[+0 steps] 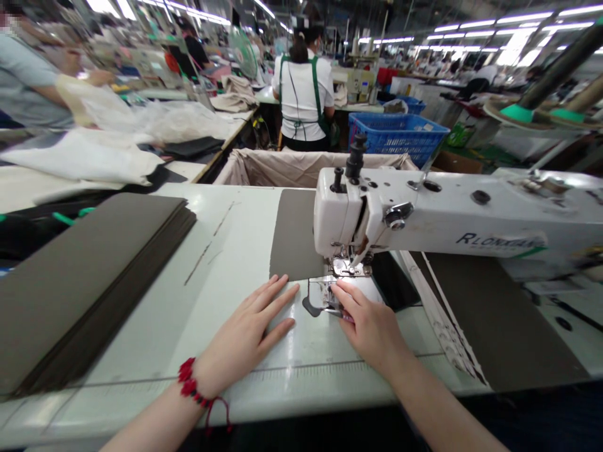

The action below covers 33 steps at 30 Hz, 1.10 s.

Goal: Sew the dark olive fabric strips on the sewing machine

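My left hand (247, 336) lies flat on the pale sewing table (226, 251), fingers stretched out, fingertips at the near edge of a grey-brown fabric piece (294, 235) that runs under the machine. My right hand (370, 326) rests by the metal needle plate (330, 292), fingers curled toward it with something small and pink at the fingertips; I cannot make out what it is. The white sewing machine (424, 216) stands just behind both hands, its presser foot (351, 269) over the fabric edge. A red bead bracelet sits on my left wrist.
A thick stack of grey-brown fabric panels (89, 276) lies at the left. More dark fabric (494, 314) and white strips (443, 307) lie right of the machine. A cloth-lined bin (282, 166), a blue crate (398, 135) and a person in a green apron (304, 94) are behind.
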Tool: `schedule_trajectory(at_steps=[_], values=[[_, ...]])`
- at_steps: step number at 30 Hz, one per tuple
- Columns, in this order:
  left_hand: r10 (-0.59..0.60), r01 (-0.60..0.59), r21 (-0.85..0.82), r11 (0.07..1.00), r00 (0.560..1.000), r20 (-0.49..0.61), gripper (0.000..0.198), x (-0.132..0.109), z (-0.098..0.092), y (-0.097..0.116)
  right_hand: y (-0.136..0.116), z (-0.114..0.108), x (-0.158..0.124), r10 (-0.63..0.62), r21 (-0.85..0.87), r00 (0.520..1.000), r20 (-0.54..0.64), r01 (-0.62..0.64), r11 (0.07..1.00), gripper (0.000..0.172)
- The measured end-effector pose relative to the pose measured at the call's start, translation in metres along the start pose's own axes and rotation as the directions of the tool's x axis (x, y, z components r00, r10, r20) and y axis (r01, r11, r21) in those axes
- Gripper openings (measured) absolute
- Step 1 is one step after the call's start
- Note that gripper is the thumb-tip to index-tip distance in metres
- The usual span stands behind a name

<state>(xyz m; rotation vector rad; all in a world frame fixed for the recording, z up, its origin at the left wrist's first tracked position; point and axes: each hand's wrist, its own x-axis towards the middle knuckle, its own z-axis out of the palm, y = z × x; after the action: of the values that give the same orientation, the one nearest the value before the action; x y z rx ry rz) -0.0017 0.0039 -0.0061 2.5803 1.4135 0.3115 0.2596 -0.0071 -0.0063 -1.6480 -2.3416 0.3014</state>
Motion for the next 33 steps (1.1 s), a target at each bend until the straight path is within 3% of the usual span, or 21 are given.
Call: schedule_trajectory(at_steps=[27, 33], values=[[0.007, -0.007, -0.002, 1.0, 0.999, -0.044, 0.056, -0.002, 0.003, 0.0, 0.002, 0.003, -0.001, -0.013, 0.002, 1.0, -0.024, 0.013, 1.0, 0.055], [-0.02, 0.018, -0.078, 0.997, 1.0, -0.018, 0.054, 0.009, -0.016, -0.002, 0.002, 0.002, -0.001, -0.003, -0.001, 1.0, -0.019, 0.003, 1.0, 0.053]])
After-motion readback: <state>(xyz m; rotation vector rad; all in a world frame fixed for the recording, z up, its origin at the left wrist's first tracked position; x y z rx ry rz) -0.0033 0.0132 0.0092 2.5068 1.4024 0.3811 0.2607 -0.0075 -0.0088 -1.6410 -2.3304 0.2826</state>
